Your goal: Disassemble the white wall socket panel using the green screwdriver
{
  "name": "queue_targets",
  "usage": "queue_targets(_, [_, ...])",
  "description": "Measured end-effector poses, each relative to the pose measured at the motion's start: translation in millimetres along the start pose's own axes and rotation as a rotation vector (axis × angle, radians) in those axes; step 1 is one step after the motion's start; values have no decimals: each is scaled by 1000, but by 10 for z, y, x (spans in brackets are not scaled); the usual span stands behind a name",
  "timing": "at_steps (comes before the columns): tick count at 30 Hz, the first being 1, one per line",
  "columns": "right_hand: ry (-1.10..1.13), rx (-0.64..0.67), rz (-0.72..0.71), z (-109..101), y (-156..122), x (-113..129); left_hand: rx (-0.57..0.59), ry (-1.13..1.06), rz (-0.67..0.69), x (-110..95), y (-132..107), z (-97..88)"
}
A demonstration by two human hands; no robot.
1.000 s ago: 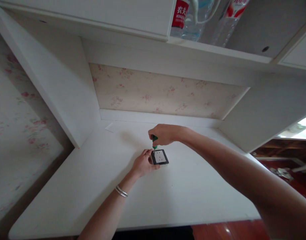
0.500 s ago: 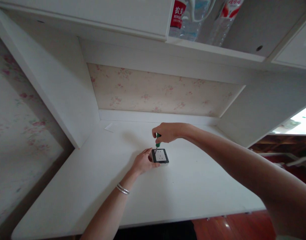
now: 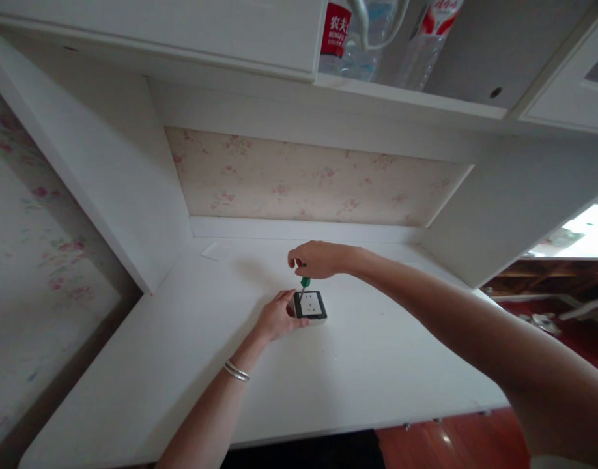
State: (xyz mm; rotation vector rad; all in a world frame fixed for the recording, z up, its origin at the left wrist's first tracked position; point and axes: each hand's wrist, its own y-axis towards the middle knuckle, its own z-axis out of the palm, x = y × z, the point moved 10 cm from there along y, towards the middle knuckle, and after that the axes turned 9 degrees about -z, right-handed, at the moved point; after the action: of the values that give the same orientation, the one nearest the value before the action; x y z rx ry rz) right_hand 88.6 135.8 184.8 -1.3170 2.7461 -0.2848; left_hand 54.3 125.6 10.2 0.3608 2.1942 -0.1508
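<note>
On the white counter (image 3: 377, 365) the left hand (image 3: 274, 319) grips the near edge of the socket plate (image 3: 311, 305), which lies flat mid-counter. Just beyond, the right hand (image 3: 318, 259) is closed around a green screwdriver (image 3: 305, 282), tip down on the plate. It is best held upright, with the plate pinned firmly.

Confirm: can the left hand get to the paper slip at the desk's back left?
Probably yes. The left hand grips the socket; only bare desk lies between it and the paper slip. It would have to let go of the socket first.
</note>
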Motion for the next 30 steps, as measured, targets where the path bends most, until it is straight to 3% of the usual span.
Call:
queue_targets(7, [44,37,-135,-34,9,153,-3,9,23,-1,7,-10])
queue_targets(13, [-93,22,184,-50,47,-122,3,14,25,-19,-11,-15])
queue_targets(18, [-48,6,-8,-57,54,14,-2,6,14,-17,-13,-20])
queue_targets(24, [50,36,-125,-59,-3,135,4,1,12,-5,-10,-13])
queue_targets(30, [-24,10,161,-41,20,-101,9,15,1,-6,-7,-7])
